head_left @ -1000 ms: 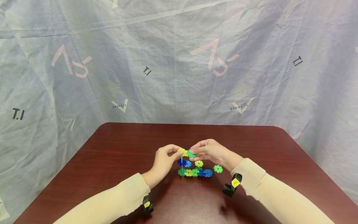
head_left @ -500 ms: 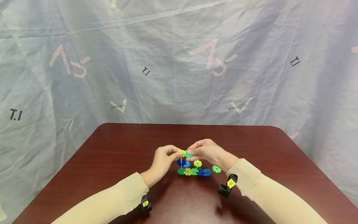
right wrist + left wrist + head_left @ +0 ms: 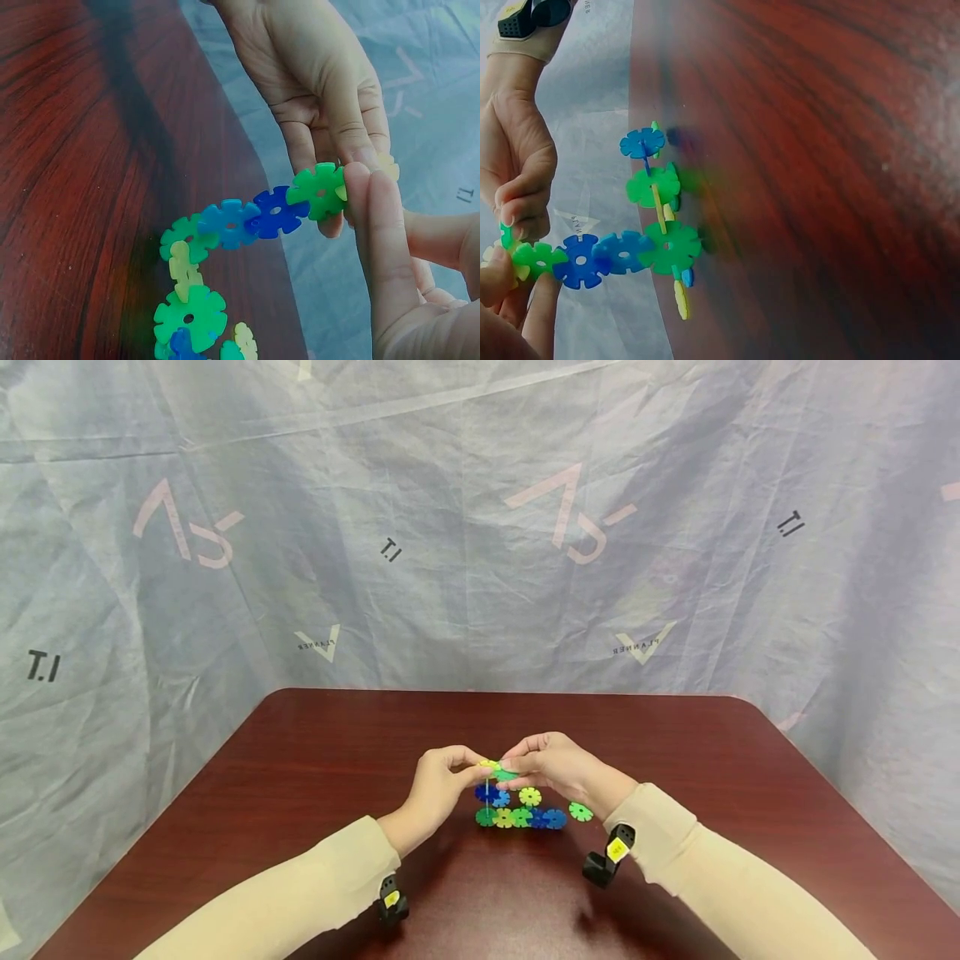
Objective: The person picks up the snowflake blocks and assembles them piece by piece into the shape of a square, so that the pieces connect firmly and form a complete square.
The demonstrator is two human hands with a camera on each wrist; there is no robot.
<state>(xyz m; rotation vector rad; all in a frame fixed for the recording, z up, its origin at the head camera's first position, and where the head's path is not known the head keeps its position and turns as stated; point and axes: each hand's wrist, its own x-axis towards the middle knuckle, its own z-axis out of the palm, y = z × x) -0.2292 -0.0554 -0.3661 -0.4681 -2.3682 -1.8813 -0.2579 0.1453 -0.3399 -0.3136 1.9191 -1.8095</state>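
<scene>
My left hand (image 3: 437, 789) pinches a yellow snowflake disc (image 3: 490, 765) at the top of an upright column of interlocking discs. Against it, my right hand (image 3: 558, 766) pinches a green snowflake disc (image 3: 506, 774) between thumb and fingers; whether their slots interlock is hidden by fingertips. Below the hands, the column has a green disc (image 3: 321, 193), a dark blue disc (image 3: 277, 212) and a lighter blue disc (image 3: 231, 224). It rises from a base of joined discs on the table, with a green disc (image 3: 486, 817) at its left corner and a blue disc (image 3: 554, 819) at its right.
Another yellow disc (image 3: 530, 797) stands behind the base row. To the right is a green disc (image 3: 580, 811); whether it joins the base is unclear. The dark red table (image 3: 345, 735) ends at a grey printed cloth (image 3: 450, 568).
My right hand has shifted slightly left, bringing its green disc against the yellow one, and that disc now looks flatter. My left hand keeps its pinch with little movement.
</scene>
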